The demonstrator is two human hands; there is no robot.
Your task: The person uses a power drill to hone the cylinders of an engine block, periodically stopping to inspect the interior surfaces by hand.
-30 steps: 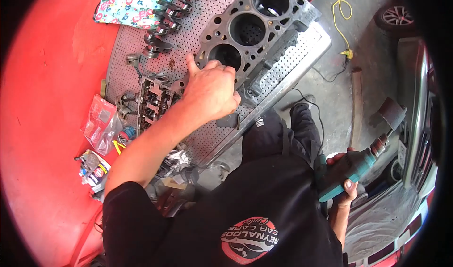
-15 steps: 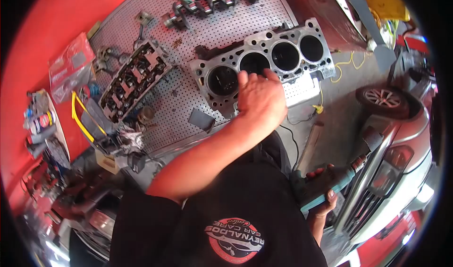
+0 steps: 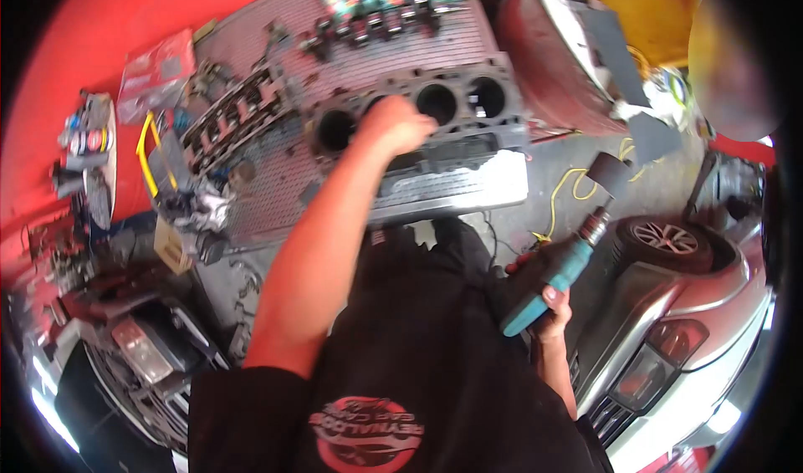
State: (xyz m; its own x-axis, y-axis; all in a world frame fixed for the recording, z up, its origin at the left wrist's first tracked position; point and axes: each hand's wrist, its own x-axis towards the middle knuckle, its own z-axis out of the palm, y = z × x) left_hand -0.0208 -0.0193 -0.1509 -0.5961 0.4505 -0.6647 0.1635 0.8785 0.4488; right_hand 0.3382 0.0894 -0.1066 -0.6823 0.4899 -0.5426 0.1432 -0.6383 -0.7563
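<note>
Head view, from the left: a cylinder head (image 3: 238, 117) lies on the perforated bench (image 3: 272, 190), beside the engine block (image 3: 461, 105). Over the block, just right of the leftmost bore (image 3: 336, 130), the left hand (image 3: 396, 125) is more curled than half a second ago. This suggests checking by touch; blur and angle hide the fingertips, so I cannot tell its grip. At right, the right hand (image 3: 554, 311) is wrapped firmly around the drill (image 3: 548, 285), its dark drum (image 3: 608, 173) well apart from the block.

Auto wkshp: eng. block (image 3: 461, 102) on bench (image 3: 272, 172), cars (image 3: 690, 301) nr.
</note>
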